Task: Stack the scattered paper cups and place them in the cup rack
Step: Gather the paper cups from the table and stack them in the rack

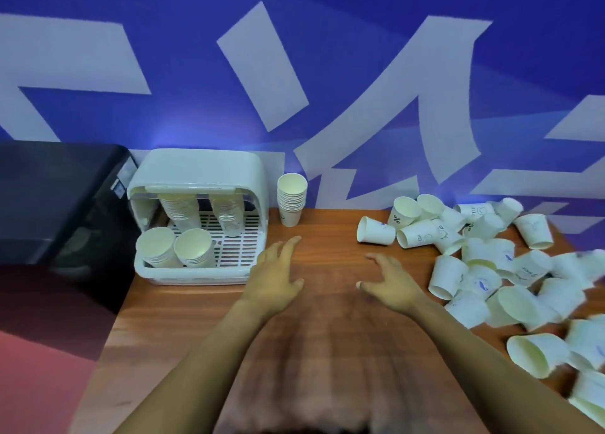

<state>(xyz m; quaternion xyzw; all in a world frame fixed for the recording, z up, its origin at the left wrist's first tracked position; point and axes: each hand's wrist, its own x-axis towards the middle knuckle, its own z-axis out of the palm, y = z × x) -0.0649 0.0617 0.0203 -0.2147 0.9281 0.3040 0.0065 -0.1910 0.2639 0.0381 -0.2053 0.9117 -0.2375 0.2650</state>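
Note:
A white cup rack point(199, 271) with its lid raised stands at the table's back left and holds several stacks of paper cups point(193, 247). Just right of it a tall upright stack of cups point(291, 199) stands on the table. Many loose white paper cups point(478, 270) lie scattered on their sides across the right of the table. My left hand point(276, 275) hovers over the table beside the rack's front right corner, fingers spread, holding nothing. My right hand point(389, 278) is out over the table's middle, fingers spread and empty, left of the scattered pile.
A wooden table point(327, 352) carries everything. A black box-like appliance point(55, 204) sits left of the rack. A blue wall with large white shapes point(294, 73) rises right behind the table. A red floor point(39, 368) shows past the table's left edge.

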